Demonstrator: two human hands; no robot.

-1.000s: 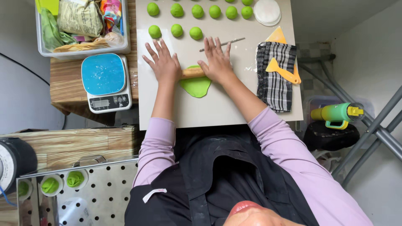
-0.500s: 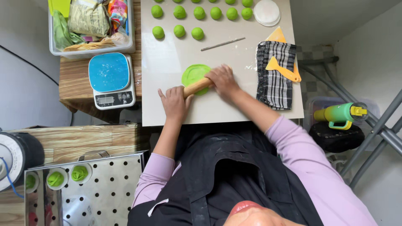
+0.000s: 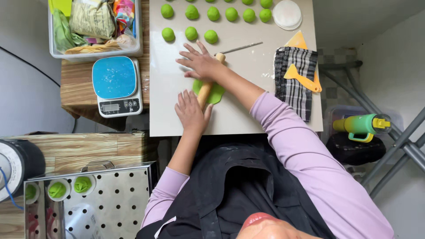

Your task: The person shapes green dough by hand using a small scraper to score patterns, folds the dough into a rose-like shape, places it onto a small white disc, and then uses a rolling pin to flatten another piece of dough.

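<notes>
A flat disc of green dough point(image 3: 216, 93) lies on the pale work board point(image 3: 168, 115). Across it rests a wooden rolling pin point(image 3: 205, 90), pointing away from me and slightly to the right. My right hand point(image 3: 201, 64) presses palm-down on the pin's far end, fingers spread. The near end sits under my left hand point(image 3: 191, 113), also palm-down. Several green dough balls point(image 3: 191, 33) sit in rows at the far side of the board.
A thin metal rod point(image 3: 241, 47), a white round lid point(image 3: 287, 14), a checked cloth point(image 3: 294, 82) with yellow scrapers point(image 3: 303, 77), a blue kitchen scale point(image 3: 116, 86), a bin of bags point(image 3: 95, 26), a perforated steel tray point(image 3: 106, 199) with green dough cups point(image 3: 57, 190), and a green bottle point(image 3: 361, 125).
The rolling pin has turned from lying crossways to pointing away from me. My right hand moved up to its far end and my left hand stayed at the near end.
</notes>
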